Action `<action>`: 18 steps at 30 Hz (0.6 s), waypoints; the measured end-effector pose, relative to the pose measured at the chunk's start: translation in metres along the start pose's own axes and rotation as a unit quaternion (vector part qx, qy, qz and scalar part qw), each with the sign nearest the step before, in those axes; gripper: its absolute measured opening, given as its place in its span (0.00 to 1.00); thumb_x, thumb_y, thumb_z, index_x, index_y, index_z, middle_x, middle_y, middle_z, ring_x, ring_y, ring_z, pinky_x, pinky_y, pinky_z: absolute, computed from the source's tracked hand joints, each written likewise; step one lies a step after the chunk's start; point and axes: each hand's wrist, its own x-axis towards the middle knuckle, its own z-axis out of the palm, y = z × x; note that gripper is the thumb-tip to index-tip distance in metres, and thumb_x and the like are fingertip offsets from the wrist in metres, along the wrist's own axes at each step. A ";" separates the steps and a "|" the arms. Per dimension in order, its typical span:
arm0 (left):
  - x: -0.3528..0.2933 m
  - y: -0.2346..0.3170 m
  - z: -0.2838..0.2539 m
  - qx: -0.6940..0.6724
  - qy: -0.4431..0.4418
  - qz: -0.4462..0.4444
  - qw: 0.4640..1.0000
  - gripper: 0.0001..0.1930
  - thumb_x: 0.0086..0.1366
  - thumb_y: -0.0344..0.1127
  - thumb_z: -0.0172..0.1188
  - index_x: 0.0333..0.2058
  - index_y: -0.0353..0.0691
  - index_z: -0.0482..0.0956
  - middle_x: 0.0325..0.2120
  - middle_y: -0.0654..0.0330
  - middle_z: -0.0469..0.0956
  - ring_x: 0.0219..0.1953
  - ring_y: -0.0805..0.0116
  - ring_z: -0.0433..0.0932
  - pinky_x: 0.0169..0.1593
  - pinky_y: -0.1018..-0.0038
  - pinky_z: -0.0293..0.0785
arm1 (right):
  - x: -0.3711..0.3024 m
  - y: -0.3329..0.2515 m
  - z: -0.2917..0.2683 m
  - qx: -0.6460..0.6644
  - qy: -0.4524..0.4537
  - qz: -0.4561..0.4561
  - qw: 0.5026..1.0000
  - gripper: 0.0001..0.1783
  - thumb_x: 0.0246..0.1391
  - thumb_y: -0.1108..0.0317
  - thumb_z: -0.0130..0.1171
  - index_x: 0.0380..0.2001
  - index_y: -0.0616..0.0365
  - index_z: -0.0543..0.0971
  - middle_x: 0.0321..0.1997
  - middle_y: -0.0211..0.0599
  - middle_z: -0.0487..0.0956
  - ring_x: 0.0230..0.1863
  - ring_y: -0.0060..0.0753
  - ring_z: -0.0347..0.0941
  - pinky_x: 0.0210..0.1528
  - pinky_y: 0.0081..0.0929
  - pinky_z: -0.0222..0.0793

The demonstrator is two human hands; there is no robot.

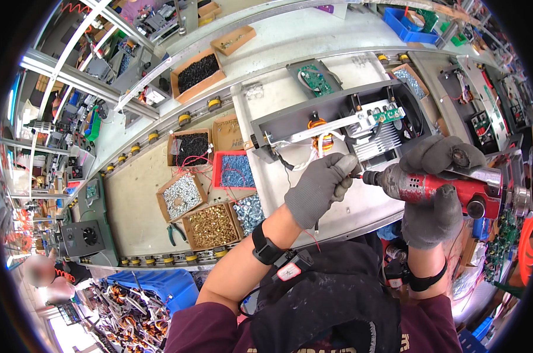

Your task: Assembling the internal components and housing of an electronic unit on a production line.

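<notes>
My right hand [429,220], in a grey glove, wraps round a red power screwdriver [416,183] held nearly level, its bit pointing left. In a matching glove, my left hand [322,188] is closed in a pinch at the tip of that bit. Whatever lies between its fingers is too small to make out. Just beyond both hands sits an open grey metal housing [284,120]. Inside it are a copper-wound coil [321,136], a finned heat sink [379,144] and a green circuit board [388,115]. White wires [301,154] run near my left hand.
Left of the housing stand boxes of screws: black [191,148], silver [183,195], brass-coloured [210,226], plus a red tray [217,170] of bluish ones. Green-handled pliers [176,233] lie beside them. A grey cover with a board [315,79] rests behind the housing. Rollers [184,119] edge the line.
</notes>
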 end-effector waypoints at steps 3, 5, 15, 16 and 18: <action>-0.002 0.000 -0.001 0.013 -0.018 -0.021 1.000 0.20 0.67 0.51 0.51 0.35 0.36 0.72 0.16 0.69 0.62 0.15 0.82 0.56 0.19 0.84 0.54 | -0.003 -0.001 -0.002 -0.014 -0.060 0.004 0.998 0.23 0.44 0.57 0.65 0.38 0.55 0.67 0.29 0.39 0.70 0.30 0.37 0.71 0.32 0.35 0.73; -0.005 -0.002 -0.001 -0.032 -0.050 -0.049 0.997 0.20 0.68 0.51 0.49 0.36 0.35 0.72 0.13 0.69 0.60 0.14 0.82 0.54 0.19 0.83 0.52 | -0.007 0.000 0.001 -0.008 -0.057 0.001 0.998 0.19 0.46 0.59 0.62 0.35 0.53 0.64 0.27 0.31 0.62 0.29 0.28 0.60 0.32 0.25 0.60; -0.004 -0.011 -0.002 0.009 -0.079 -0.020 0.997 0.20 0.68 0.50 0.50 0.37 0.35 0.72 0.12 0.70 0.60 0.10 0.81 0.52 0.14 0.80 0.47 | -0.018 0.000 -0.009 0.057 0.021 0.028 0.998 0.22 0.48 0.56 0.59 0.41 0.55 0.64 0.29 0.30 0.61 0.30 0.27 0.58 0.30 0.25 0.57; -0.004 -0.008 -0.002 0.017 -0.090 -0.045 0.995 0.19 0.68 0.49 0.49 0.37 0.35 0.71 0.12 0.69 0.61 0.11 0.81 0.53 0.15 0.80 0.49 | -0.019 0.000 -0.010 0.058 0.023 0.028 0.998 0.22 0.48 0.56 0.59 0.41 0.55 0.64 0.29 0.30 0.61 0.30 0.27 0.58 0.30 0.25 0.57; -0.004 -0.006 0.005 0.024 -0.101 -0.074 0.992 0.19 0.69 0.49 0.48 0.37 0.35 0.71 0.12 0.68 0.61 0.12 0.81 0.54 0.16 0.80 0.51 | -0.022 -0.006 -0.016 0.048 -0.006 0.013 0.999 0.24 0.46 0.54 0.61 0.37 0.62 0.69 0.31 0.42 0.71 0.30 0.35 0.70 0.30 0.32 0.71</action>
